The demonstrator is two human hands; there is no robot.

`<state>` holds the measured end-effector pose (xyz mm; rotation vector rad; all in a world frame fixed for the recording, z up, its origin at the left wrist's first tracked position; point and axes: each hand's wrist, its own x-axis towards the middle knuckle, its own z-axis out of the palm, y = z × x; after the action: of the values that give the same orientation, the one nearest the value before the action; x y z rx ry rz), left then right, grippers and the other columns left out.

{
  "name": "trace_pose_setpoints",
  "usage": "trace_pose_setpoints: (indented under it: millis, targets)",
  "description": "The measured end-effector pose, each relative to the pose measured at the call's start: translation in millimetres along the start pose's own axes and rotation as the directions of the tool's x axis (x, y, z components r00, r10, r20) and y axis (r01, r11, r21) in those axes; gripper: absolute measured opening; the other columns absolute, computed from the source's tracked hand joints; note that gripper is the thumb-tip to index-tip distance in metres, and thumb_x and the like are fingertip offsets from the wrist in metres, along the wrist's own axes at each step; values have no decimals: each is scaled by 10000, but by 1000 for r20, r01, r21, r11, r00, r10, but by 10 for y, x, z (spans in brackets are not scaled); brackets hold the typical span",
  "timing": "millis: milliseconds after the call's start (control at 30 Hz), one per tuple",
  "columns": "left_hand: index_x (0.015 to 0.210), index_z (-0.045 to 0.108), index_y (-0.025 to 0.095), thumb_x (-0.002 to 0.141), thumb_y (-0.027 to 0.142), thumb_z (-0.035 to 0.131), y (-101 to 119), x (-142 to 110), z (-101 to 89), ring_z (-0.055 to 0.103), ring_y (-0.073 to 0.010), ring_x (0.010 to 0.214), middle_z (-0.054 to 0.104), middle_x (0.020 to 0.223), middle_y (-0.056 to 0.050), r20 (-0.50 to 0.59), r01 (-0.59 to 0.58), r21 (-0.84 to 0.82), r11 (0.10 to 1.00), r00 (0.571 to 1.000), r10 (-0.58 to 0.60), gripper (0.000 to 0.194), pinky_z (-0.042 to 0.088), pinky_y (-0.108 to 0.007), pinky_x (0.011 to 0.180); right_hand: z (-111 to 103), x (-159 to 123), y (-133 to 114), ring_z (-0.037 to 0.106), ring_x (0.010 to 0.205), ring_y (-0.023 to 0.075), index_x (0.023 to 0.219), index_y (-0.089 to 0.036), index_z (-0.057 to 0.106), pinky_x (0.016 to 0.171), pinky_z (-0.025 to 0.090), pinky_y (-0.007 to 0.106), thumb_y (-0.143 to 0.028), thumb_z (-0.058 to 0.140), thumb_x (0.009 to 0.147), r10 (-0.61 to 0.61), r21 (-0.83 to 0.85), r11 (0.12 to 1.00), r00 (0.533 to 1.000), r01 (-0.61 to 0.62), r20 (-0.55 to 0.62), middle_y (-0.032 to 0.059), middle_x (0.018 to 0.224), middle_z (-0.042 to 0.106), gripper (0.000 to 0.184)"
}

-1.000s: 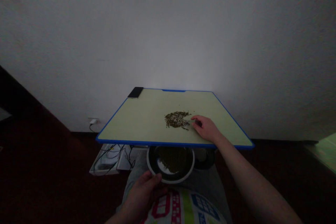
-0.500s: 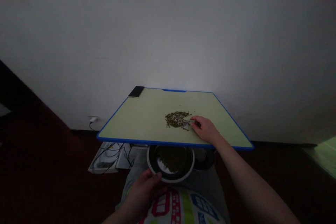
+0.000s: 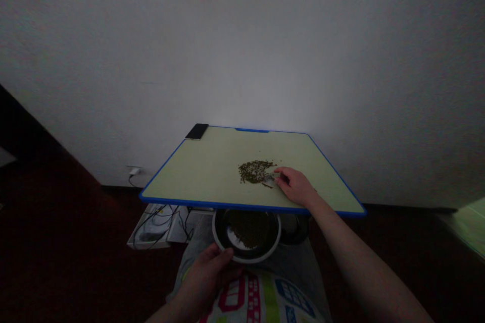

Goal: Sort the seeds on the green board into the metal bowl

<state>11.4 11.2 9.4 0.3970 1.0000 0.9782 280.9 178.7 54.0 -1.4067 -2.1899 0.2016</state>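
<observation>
A small heap of green-brown grains [image 3: 255, 171] lies on a pale green table top with a blue edge [image 3: 197, 176]. My right hand [image 3: 295, 185] rests on the table just right of the heap, fingers curled and pinched on a small pale thing I cannot make out, touching the heap's edge. Below the table's near edge, a white-rimmed bowl [image 3: 246, 234] holding more of the grains sits on my lap. My left hand [image 3: 206, 277] grips the bowl's near left rim.
A dark phone [image 3: 197, 131] lies at the table's far left corner. A second dark bowl [image 3: 295, 228] sits right of the white-rimmed one. Cables and a white box [image 3: 159, 224] lie on the floor at left, with a plug [image 3: 133, 171] in the wall.
Almost nothing has moved; the view has shifted up slightly and my right hand's fingers stay at the heap's edge.
</observation>
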Motion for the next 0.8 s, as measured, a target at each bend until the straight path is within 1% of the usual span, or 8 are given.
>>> trace_pose_setpoints:
  millis: [167, 267, 367, 467, 600, 700, 800]
  targets:
    - [790, 690, 157, 576, 302, 867, 12, -19, 12, 744, -233, 771, 790, 853, -91, -21, 6, 15, 1000, 1000, -5, 313, 575, -312, 699, -4, 15, 6, 590, 760, 177, 1124, -153, 643, 751, 439, 299, -284, 518, 883, -21, 1, 1000, 1000, 21, 15, 75, 871, 675, 301]
    - [819, 696, 157, 589, 290, 858, 24, -40, 29, 740, -228, 778, 789, 883, -92, -33, 6, 11, 1000, 999, -5, 311, 575, -313, 708, -10, 30, 10, 590, 760, 176, 1121, -153, 646, 748, 439, 298, -281, 525, 879, -21, 2, 1000, 999, 21, 25, 76, 876, 679, 299]
    - [837, 690, 148, 579, 274, 864, 33, -50, 44, 742, -244, 799, 786, 904, -104, -61, 12, 5, 1000, 998, -12, 336, 576, -319, 704, -19, 54, -11, 597, 766, 177, 1125, -153, 644, 750, 440, 298, -266, 530, 876, -28, 8, 1000, 998, 28, 60, 76, 880, 686, 296]
    - [824, 682, 141, 552, 273, 879, 30, -43, 46, 745, -256, 794, 785, 873, -111, -57, 19, -6, 1000, 998, -19, 361, 578, -319, 690, -22, 82, -61, 617, 843, 192, 1121, -159, 643, 796, 445, 312, -252, 528, 879, -63, 13, 998, 993, 62, 96, 90, 952, 698, 283]
    - [802, 680, 143, 556, 277, 880, 10, -20, 34, 741, -222, 736, 788, 845, -98, -40, 16, -15, 1000, 999, -16, 344, 582, -299, 674, -2, 100, -143, 617, 993, 223, 1111, -173, 645, 883, 435, 339, -251, 525, 887, -97, 24, 995, 988, 95, 117, 102, 1097, 692, 266]
    - [803, 681, 148, 560, 288, 880, 4, -14, 35, 738, -207, 721, 789, 840, -84, -27, 12, -23, 1000, 1000, -13, 344, 585, -293, 672, 27, 90, -203, 622, 978, 224, 1112, -173, 647, 869, 436, 334, -254, 526, 888, -97, 30, 995, 987, 94, 129, 97, 1087, 697, 267]
    - [772, 675, 155, 519, 309, 898, 17, -24, 54, 738, -208, 718, 790, 823, -73, -26, 16, -26, 1000, 1000, -17, 370, 582, -280, 653, 49, 70, -256, 624, 938, 212, 1102, -167, 654, 835, 432, 315, -251, 535, 882, -88, 46, 996, 988, 83, 129, 92, 1051, 705, 264]
